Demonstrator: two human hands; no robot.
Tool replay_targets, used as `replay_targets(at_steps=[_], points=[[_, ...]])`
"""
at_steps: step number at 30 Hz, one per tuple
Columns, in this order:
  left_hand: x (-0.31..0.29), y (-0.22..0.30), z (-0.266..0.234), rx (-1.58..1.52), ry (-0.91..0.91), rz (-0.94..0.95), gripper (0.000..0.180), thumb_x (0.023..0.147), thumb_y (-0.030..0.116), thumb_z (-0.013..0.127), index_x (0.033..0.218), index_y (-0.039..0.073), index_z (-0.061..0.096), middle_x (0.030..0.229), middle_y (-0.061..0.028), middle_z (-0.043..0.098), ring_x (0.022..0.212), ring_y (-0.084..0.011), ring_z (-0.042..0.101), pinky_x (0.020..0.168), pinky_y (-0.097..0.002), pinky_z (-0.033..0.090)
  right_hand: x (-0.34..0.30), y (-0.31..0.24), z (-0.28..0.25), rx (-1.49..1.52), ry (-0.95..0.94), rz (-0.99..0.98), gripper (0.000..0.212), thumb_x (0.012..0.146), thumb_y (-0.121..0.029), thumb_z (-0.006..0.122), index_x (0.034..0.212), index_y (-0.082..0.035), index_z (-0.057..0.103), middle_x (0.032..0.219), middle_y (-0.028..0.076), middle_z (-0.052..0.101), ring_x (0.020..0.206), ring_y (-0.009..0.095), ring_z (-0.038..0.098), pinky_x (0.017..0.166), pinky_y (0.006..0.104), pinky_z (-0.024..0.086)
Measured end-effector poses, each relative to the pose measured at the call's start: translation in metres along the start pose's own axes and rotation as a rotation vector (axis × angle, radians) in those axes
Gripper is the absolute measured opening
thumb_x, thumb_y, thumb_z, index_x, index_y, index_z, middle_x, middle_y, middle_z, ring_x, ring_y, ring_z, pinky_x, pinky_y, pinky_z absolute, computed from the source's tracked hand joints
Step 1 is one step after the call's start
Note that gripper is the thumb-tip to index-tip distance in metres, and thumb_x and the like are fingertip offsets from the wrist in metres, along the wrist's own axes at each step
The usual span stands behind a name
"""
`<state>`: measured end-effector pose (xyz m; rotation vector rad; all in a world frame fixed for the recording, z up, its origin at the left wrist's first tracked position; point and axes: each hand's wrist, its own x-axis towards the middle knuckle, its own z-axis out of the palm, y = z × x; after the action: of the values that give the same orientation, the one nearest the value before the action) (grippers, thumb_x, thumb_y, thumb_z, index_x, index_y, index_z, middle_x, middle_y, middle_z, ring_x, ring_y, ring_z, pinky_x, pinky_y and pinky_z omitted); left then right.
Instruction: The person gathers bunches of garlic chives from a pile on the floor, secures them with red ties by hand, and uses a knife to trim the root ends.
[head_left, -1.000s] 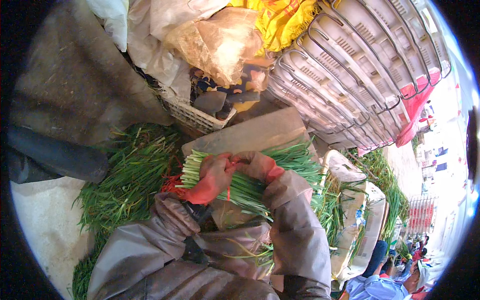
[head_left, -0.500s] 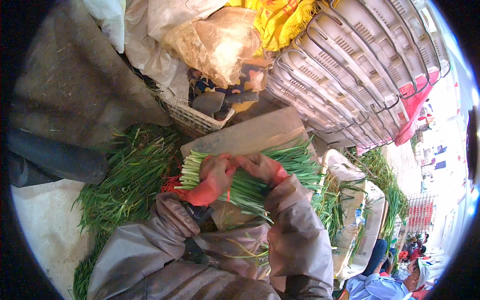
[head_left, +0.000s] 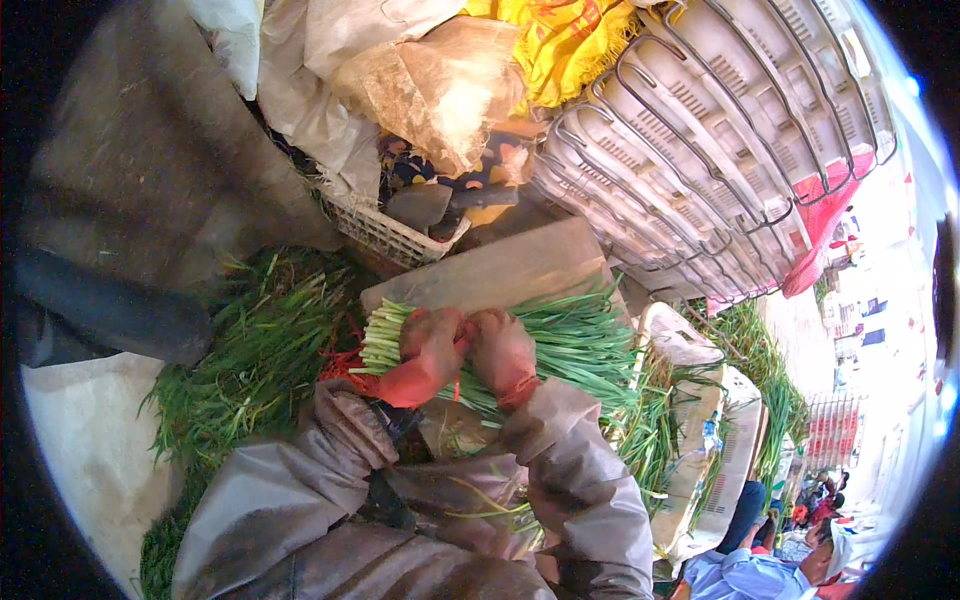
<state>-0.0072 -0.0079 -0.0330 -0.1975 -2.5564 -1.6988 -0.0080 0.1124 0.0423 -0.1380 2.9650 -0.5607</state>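
Observation:
A bundle of garlic chives [head_left: 575, 340] lies across a wooden board [head_left: 500, 270], its pale cut ends to the left and green leaves to the right. My left hand [head_left: 430, 345] is closed on top of the bundle near the pale ends. Close beside it, my right hand [head_left: 502, 352] is also closed, knuckles up. Between the two hands shows a red tie [head_left: 463, 342], pinched at the bundle's top; a red end hangs below. Both hands look reddish, as if gloved, and the fingertips are mostly hidden. More red ties [head_left: 345, 368] lie beside my left wrist.
Loose chives [head_left: 250, 370] are heaped at the left. Beyond the board stand a plastic crate [head_left: 390, 235] with sacks and stacked pale crates [head_left: 690, 140] with metal handles. More crates [head_left: 690, 470] with greens stand at the right, near a person in blue [head_left: 745, 575].
My right hand has moved left and turned, drawing in close to my left hand. The left hand stays nearly in place on the bundle.

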Motion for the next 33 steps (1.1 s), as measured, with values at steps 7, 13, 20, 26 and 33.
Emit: replay_targets(at_steps=[7, 13, 20, 26, 33], points=[[0.003, 0.005, -0.012, 0.307, 0.046, 0.362, 0.027, 0.071, 0.018, 0.067, 0.097, 0.009, 0.063, 0.092, -0.0124, 0.064, 0.081, -0.029, 0.062, 0.078, -0.0381, 0.046, -0.005, 0.01, 0.014, -0.095, 0.058, -0.067, 0.012, 0.077, -0.017, 0.059, 0.086, -0.011, 0.063, 0.098, 0.011, 0.061, 0.089, 0.034, 0.059, 0.073, 0.0455, 0.048], [0.001, 0.018, -0.005, 0.247, -0.021, 0.159, 0.019, 0.07, 0.022, 0.07, 0.084, 0.01, 0.066, 0.083, -0.0077, 0.065, 0.078, -0.0284, 0.061, 0.075, -0.0368, 0.045, -0.009, 0.045, 0.021, -0.038, 0.274, -0.175, 0.013, 0.078, -0.017, 0.059, 0.088, -0.009, 0.06, 0.091, 0.014, 0.061, 0.085, 0.035, 0.058, 0.07, 0.0456, 0.047], [-0.002, 0.011, -0.007, 0.246, 0.0, 0.297, 0.011, 0.072, 0.02, 0.069, 0.08, 0.012, 0.066, 0.077, -0.0062, 0.065, 0.074, -0.028, 0.061, 0.072, -0.0367, 0.046, -0.054, -0.016, -0.04, 0.141, 0.045, 0.153, 0.03, 0.08, -0.036, 0.064, 0.084, -0.006, 0.061, 0.076, 0.015, 0.062, 0.07, 0.034, 0.059, 0.063, 0.041, 0.046], [0.0, 0.002, 0.002, 0.143, -0.025, 0.188, 0.008, 0.071, 0.016, 0.068, 0.077, 0.012, 0.065, 0.079, -0.0061, 0.066, 0.072, -0.0268, 0.063, 0.07, -0.0362, 0.048, -0.08, -0.027, 0.023, 0.056, -0.149, 0.26, 0.035, 0.079, -0.04, 0.063, 0.084, -0.006, 0.061, 0.077, 0.017, 0.063, 0.072, 0.036, 0.061, 0.064, 0.0429, 0.047], [0.006, 0.03, -0.018, 0.207, -0.053, 0.25, 0.011, 0.072, 0.018, 0.068, 0.08, 0.011, 0.066, 0.074, -0.0085, 0.066, 0.068, -0.0286, 0.063, 0.067, -0.0364, 0.048, -0.073, -0.036, 0.053, 0.022, -0.15, 0.27, 0.03, 0.084, -0.034, 0.051, 0.089, -0.006, 0.06, 0.079, 0.017, 0.063, 0.073, 0.037, 0.062, 0.063, 0.0435, 0.049]])
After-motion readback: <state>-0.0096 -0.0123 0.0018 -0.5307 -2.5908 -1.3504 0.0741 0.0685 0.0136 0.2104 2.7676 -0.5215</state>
